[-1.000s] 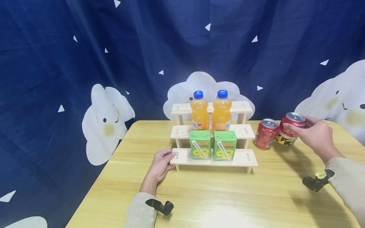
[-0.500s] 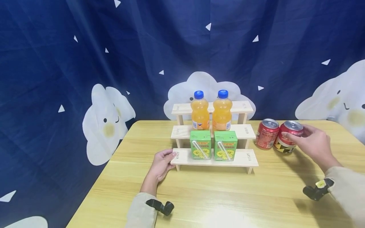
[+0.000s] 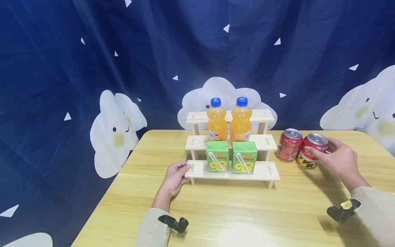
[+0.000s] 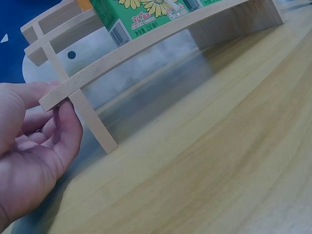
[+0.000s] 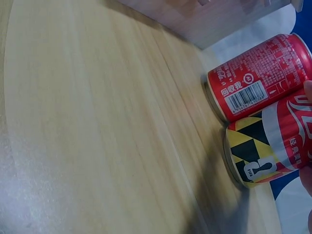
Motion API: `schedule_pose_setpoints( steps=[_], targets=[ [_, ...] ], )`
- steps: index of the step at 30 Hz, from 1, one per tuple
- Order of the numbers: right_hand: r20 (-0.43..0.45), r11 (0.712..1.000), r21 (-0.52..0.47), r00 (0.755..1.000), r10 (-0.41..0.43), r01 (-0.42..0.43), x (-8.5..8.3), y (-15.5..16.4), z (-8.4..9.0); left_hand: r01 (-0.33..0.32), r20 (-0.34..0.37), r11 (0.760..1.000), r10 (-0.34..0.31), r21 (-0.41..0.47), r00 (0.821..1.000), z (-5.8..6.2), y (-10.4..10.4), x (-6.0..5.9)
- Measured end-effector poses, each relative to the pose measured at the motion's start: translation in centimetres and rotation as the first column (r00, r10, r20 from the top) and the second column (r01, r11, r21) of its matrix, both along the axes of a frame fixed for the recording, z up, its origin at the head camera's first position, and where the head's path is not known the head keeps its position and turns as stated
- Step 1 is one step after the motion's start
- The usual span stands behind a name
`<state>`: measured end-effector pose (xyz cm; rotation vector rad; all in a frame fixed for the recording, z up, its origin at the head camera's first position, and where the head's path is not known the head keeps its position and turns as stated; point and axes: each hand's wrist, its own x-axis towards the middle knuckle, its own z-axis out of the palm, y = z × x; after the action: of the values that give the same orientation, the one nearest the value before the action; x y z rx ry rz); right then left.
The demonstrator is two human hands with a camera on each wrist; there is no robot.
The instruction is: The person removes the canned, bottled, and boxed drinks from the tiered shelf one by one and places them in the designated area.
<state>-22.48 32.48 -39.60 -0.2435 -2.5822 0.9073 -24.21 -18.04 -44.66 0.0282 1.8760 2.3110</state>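
Observation:
My right hand [image 3: 340, 161] holds a red soda can [image 3: 308, 160] between thumb and fingers, at the right of the table. Its lower band is black and yellow. In the right wrist view it lies against a second red soda can [image 5: 263, 78], and its base is at the tabletop; only fingertips show there. My left hand [image 3: 174, 179] pinches the left end of the lowest step of a three-step wooden rack [image 3: 265, 170], thumb above and fingers beneath. Two green juice boxes [image 3: 217, 157] stand on that step. Two orange juice bottles [image 3: 217, 120] with blue caps stand behind them on the middle step.
The wooden table [image 3: 234, 209] runs in front of the rack and to both sides. A dark blue curtain [image 3: 160, 44] with white clouds hangs behind the table. A black wrist mount [image 3: 174, 223] sits on each sleeve.
The can in my right hand has come down and slightly toward me, beside the other can. My left hand stays on the rack, which has not moved.

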Motion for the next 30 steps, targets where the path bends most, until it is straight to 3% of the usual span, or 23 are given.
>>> schedule_pose_setpoints(
  steps=[18, 30],
  targets=[
    [0.004, 0.998, -0.05, 0.999, 0.032, -0.031, 0.0, -0.1, -0.5, 0.0, 0.007, 1.0, 0.001, -0.015, 1.0, 0.0, 0.0, -0.1],
    [-0.034, 0.995, -0.105, 0.999, 0.0, -0.004, -0.8, -0.2, 2.8, 0.002, 0.005, 1.0, -0.002, -0.008, 1.0, -0.1, 0.0, -0.1]
  ],
)
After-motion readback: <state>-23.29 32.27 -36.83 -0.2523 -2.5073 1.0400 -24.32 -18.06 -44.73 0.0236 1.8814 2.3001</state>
